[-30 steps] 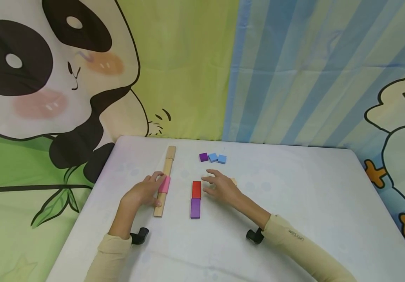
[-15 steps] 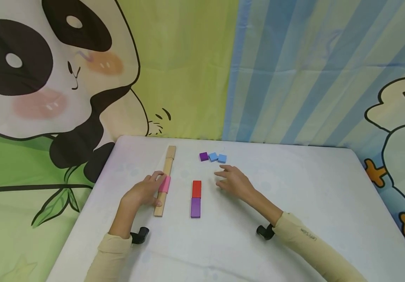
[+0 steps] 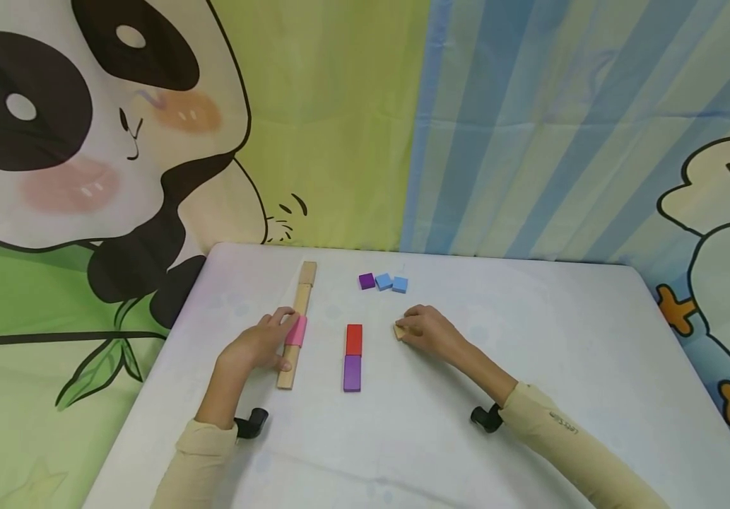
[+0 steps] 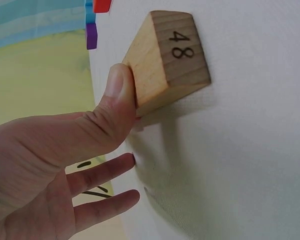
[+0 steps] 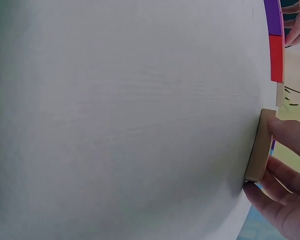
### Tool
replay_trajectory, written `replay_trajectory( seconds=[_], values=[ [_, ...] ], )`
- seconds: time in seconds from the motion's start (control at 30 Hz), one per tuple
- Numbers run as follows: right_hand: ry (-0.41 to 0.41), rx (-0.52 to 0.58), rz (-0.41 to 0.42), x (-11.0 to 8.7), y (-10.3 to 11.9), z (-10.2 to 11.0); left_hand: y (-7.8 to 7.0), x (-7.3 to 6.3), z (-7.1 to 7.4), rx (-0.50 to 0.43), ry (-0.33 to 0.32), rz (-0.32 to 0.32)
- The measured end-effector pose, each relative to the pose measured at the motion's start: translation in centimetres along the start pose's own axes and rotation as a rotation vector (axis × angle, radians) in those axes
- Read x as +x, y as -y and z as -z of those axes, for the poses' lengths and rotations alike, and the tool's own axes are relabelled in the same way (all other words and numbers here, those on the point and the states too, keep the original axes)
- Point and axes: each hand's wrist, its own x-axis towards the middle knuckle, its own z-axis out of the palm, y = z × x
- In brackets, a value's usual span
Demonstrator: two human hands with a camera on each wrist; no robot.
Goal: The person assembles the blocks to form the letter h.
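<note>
My left hand (image 3: 264, 343) lies over a row of natural wood blocks with a pink block (image 3: 297, 331) in it. The thumb rests on the nearest wooden block (image 4: 155, 75), whose end reads 48; the index finger reaches the pink block. Two fingers stretch out free in the left wrist view, and the rest are mostly hidden behind the thumb. Farther right, my right hand (image 3: 431, 332) pinches a plain wooden block (image 5: 261, 145) between thumb and fingers, mostly covered by the hand in the head view. Between the hands, a red block (image 3: 354, 339) and a purple block (image 3: 352, 373) lie end to end.
Near the table's back edge sit a small dark purple block (image 3: 367, 281) and two light blue blocks (image 3: 391, 283). The white table (image 3: 568, 339) meets a printed cloth backdrop (image 3: 339, 127) behind. A short wooden block (image 3: 307, 273) ends the row at the far side.
My right hand has moved right, away from the red block, and its fingers have closed on the wooden block. The left hand stays on the row.
</note>
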Motion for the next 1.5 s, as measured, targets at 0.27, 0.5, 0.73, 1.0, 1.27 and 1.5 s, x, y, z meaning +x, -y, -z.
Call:
replay_trajectory(
  seconds=[0.27,0.5,0.73,1.0,1.27,1.5],
  values=[
    [0.02,-0.011,0.023,0.2,-0.2,0.1,-0.2,0.0,0.0,-0.001,-0.002,-0.003],
    [-0.02,-0.088,0.038,1.4,-0.2,0.1,0.0,0.0,0.0,-0.009,-0.002,0.002],
    [-0.035,-0.077,0.041,3.8,1.2,0.7,0.2,0.2,-0.4,-0.013,0.005,0.008],
    [0.021,-0.072,0.139,8.9,5.1,0.0,0.3,0.2,-0.5,-0.013,-0.005,0.015],
    [0.201,-0.006,0.071,13.7,7.9,-2.6,0.4,0.2,-0.4,-0.02,-0.014,0.004],
    [0.233,-0.043,0.036,15.8,8.4,-3.8,0.5,0.4,-0.5,-0.017,-0.013,0.005]
  ],
)
